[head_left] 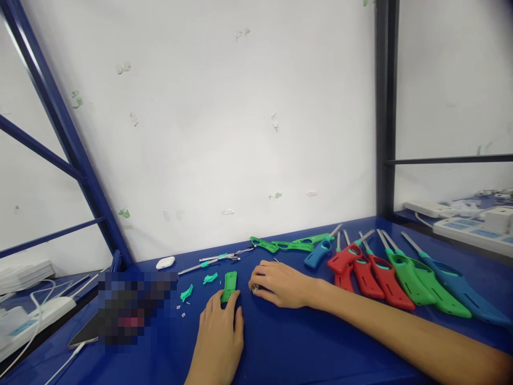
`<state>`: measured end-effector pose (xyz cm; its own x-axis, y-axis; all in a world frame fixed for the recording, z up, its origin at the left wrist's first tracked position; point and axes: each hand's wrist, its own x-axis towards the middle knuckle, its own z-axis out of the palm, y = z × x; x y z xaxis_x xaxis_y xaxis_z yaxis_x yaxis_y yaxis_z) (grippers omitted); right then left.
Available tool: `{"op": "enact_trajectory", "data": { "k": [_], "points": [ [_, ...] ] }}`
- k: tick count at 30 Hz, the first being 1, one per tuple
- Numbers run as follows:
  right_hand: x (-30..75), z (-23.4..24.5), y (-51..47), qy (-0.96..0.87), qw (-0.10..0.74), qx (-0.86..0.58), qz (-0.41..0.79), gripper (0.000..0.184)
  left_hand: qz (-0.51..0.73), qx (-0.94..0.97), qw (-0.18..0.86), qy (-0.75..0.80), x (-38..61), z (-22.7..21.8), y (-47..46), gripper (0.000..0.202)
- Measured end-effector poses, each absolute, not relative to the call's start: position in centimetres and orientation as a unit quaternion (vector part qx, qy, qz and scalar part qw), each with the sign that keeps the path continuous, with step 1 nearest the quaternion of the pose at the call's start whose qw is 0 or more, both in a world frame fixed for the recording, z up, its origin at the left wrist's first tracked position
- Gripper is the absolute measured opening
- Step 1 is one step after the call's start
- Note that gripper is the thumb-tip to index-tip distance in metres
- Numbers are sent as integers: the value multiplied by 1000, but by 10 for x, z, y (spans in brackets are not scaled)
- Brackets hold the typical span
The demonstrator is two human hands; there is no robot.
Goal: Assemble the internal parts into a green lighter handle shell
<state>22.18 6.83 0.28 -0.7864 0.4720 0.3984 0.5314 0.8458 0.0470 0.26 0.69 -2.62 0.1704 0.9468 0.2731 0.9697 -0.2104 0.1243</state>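
My left hand (219, 330) rests on the blue bench with its fingertips on the lower end of a flat green plastic lighter shell (229, 286). My right hand (279, 283) lies just to the right of it, fingers curled round a small metal part (255, 288) at the fingertips. Loose teal plastic pieces (186, 292) lie left of the shell. A thin metal rod with a teal collar (208, 263) lies behind them, and open green shell halves (280, 245) lie further back.
A row of assembled red, green and blue stick lighters (395, 270) lies at the right. A white oval object (165, 262) sits by the wall. A blurred-out patch covers a phone (86, 334) at the left. White power strips (473, 227) and cables (36, 313) flank the bench.
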Motion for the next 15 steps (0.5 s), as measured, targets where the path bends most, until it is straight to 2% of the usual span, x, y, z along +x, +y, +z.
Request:
{"op": "enact_trajectory", "data": {
  "k": [15],
  "points": [
    [221,4,68,-942,188,-267,-79,15,-161,-765,36,-622,1,-29,8,50]
  ]
}}
